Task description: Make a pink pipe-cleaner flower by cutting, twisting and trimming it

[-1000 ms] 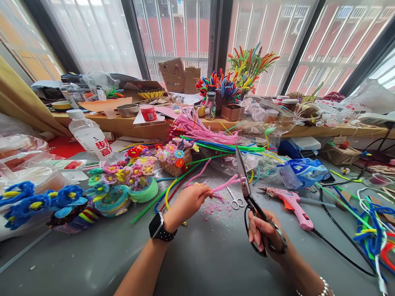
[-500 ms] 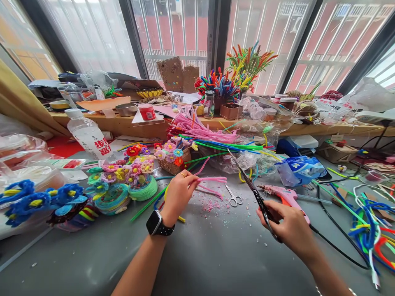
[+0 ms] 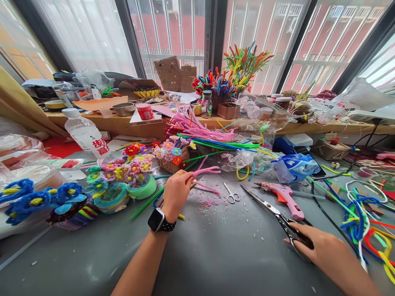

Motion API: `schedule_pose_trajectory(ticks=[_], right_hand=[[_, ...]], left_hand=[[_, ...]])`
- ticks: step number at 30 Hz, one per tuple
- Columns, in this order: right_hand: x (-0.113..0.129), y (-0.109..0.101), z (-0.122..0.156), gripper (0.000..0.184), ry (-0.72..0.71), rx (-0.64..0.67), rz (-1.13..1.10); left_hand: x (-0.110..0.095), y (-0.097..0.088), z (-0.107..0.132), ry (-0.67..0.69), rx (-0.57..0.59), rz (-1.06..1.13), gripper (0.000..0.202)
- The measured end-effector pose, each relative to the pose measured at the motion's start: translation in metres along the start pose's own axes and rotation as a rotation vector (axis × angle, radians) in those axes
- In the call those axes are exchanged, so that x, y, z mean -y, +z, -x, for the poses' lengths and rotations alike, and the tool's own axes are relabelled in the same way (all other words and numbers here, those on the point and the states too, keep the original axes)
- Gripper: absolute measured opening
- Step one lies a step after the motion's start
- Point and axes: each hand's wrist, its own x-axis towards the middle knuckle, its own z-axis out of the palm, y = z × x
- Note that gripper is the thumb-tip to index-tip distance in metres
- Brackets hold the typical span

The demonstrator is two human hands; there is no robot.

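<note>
Between the thumb and fingers of my left hand [image 3: 179, 191] are several pink pipe cleaners [image 3: 207, 170], their free ends pointing right. Another pink piece [image 3: 210, 188] extends just below them over pink fluff scattered on the grey tabletop [image 3: 216, 255]. My right hand [image 3: 321, 246] grips the black handles of large scissors [image 3: 277, 216], whose blades look closed and point up and left, low over the table. Small silver scissors [image 3: 232, 193] lie between my hands. Just beyond the large scissors rests a pink glue gun [image 3: 285, 197].
Pipe-cleaner flowers in small baskets [image 3: 142, 187] and blue flowers [image 3: 37, 201] stand on the left, near a plastic bottle [image 3: 88, 133]. A pile of pink pipe cleaners [image 3: 200, 125] lies at the back. Tangled colored stems [image 3: 359, 222] and a blue packet [image 3: 296, 166] are on the right.
My right hand has moved right and down with the large scissors, bringing them lower toward the table. My left hand has shifted slightly left, and the pink pipe cleaners in it now fan apart.
</note>
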Motion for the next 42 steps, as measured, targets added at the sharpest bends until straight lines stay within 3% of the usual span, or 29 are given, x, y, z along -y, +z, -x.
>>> schedule_pose_trajectory(ticks=[4,7,11,14,16,19,22,25,27,29,32,34,36,38,40,42], right_hand=[[-0.022,0.015,-0.003,0.03,-0.136,-0.027,-0.022],[-0.019,0.009,-0.004,0.033,-0.177,-0.093,-0.015],[0.03,-0.018,-0.018,0.031,-0.136,-0.224,-0.233],[0.083,-0.027,-0.046,0.025,-0.128,-0.056,-0.556],[0.116,-0.023,-0.068,0.03,-0.118,0.046,-0.776],[0.155,-0.009,-0.095,0.04,-0.066,0.131,-1.109],[0.176,0.004,-0.106,0.03,-0.033,0.16,-1.421],[0.174,0.013,-0.105,0.028,0.088,0.106,-1.555],[0.165,0.016,-0.103,0.029,0.144,0.081,-1.592],[0.153,0.017,-0.101,0.03,0.197,0.057,-1.629],[0.141,0.015,-0.101,0.03,0.265,0.022,-1.668],[0.138,0.013,-0.102,0.03,0.304,0.01,-1.703],[0.138,0.011,-0.102,0.029,0.326,0.008,-1.741],[0.14,0.009,-0.101,0.028,0.319,0.009,-1.766],[0.142,0.007,-0.099,0.025,0.28,0.013,-1.769],[0.143,0.005,-0.098,0.023,0.242,0.019,-1.762]], left_hand=[[0.0,0.001,0.0,-0.018,-0.028,0.058,0.023],[0.0,0.002,0.0,-0.032,-0.023,0.082,0.023],[-0.005,0.001,0.0,-0.06,0.013,0.164,0.024],[-0.011,-0.003,-0.001,-0.153,0.146,0.399,0.023],[-0.015,-0.007,-0.002,-0.221,0.282,0.607,0.024],[-0.017,-0.008,-0.001,-0.246,0.366,0.784,0.025],[-0.017,-0.005,0.0,-0.231,0.467,0.877,0.024],[-0.018,-0.001,0.001,-0.199,0.575,0.921,0.025],[-0.017,0.0,-0.001,-0.208,0.551,0.907,0.026],[-0.013,-0.001,-0.002,-0.244,0.447,0.842,0.028],[-0.002,-0.001,-0.005,-0.255,0.176,0.555,0.027],[0.003,0.0,-0.006,-0.179,-0.072,0.325,0.025],[0.001,0.001,-0.005,-0.056,-0.224,0.233,0.026],[-0.006,0.002,-0.003,0.074,-0.203,0.303,0.024],[-0.016,0.004,0.001,0.143,-0.05,0.461,0.024],[-0.025,0.006,0.004,0.106,0.126,0.594,0.026]])
